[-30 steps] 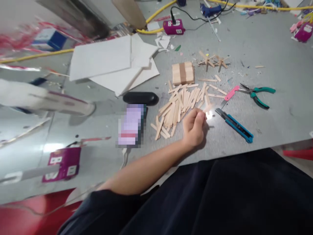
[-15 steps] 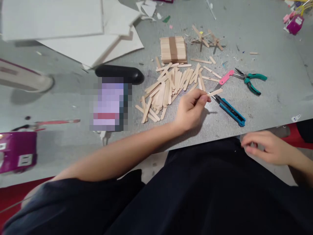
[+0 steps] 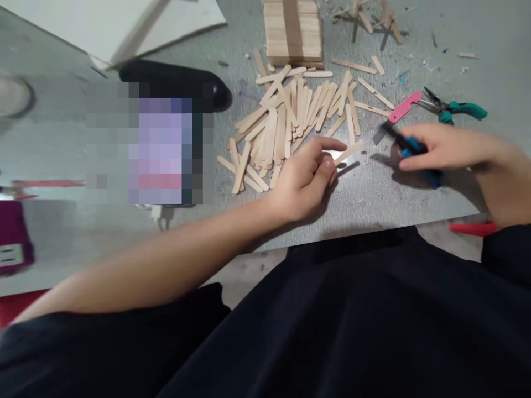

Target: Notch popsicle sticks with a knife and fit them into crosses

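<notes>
Had a pretty scuffed grey tabletop (image 3: 373, 207), kinda shiny, with pale floor (image 3: 257, 271) below and red seat-looking bits (image 3: 473, 228) either side.

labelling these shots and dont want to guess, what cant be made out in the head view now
In the head view:
Knife: the right hand covers part of its handle, and blur softens what shows.
Stick: the left hand hides one end.
Phone: pixelation makes its screen unreadable.
White board: cut off by the top edge.
Purple box: cut off by the left edge.
</notes>
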A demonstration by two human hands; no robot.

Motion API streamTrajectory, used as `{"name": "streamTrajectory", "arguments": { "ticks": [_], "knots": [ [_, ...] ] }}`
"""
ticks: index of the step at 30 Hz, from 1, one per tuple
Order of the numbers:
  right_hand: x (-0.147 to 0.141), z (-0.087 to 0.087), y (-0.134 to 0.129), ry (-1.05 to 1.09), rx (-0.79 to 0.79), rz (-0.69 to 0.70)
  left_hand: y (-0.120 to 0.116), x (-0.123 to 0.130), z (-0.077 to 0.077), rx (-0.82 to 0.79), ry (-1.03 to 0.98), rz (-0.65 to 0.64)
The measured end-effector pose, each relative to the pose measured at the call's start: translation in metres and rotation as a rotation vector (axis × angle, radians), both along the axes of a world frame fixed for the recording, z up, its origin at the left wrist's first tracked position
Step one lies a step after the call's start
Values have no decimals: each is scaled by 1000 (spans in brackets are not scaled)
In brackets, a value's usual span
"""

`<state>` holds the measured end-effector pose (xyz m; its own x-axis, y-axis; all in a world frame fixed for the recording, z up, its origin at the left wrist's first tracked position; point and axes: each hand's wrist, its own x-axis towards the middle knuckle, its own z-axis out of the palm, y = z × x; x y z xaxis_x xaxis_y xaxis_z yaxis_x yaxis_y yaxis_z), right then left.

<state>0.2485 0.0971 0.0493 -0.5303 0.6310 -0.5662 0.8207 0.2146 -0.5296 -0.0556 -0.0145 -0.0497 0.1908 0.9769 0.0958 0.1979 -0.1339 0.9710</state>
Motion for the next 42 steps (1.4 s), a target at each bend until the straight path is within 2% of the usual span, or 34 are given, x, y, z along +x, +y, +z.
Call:
{"name": "streamTrajectory", "arguments": {
  "ticks": [2,4,6,8,11,13,15,18,22,26,31,42],
  "knots": [
    [2,6,5,174,-188,-168,-3,1,2,-45,-54,-146],
    [3,6,2,353,-250,-264,-5,2,7,-55,27,-238],
    [2,0,-6,504,-249,-224,-7,2,15,-31,195,-261],
    [0,-6,-16,544,-175,-84,-6,2,24,-22,373,-239],
    [-2,-10,-31,374,109,148,-1,0,37,-61,575,-193],
    [-3,-10,-41,237,271,280,3,-1,47,-126,631,-189],
    [-5,-10,-50,110,352,374,5,0,56,-218,635,-177],
    [-12,-12,-60,-43,392,460,2,2,67,-317,612,-165],
    [-27,-9,-67,-203,386,467,-7,3,66,-380,487,-200],
    [-37,-5,-69,-288,401,498,-8,3,59,-302,483,-215],
    [-39,-7,-70,-286,406,503,-2,6,62,-294,589,-261],
    [-45,-7,-71,-309,405,470,0,7,62,-409,474,-289]
  ]
}}
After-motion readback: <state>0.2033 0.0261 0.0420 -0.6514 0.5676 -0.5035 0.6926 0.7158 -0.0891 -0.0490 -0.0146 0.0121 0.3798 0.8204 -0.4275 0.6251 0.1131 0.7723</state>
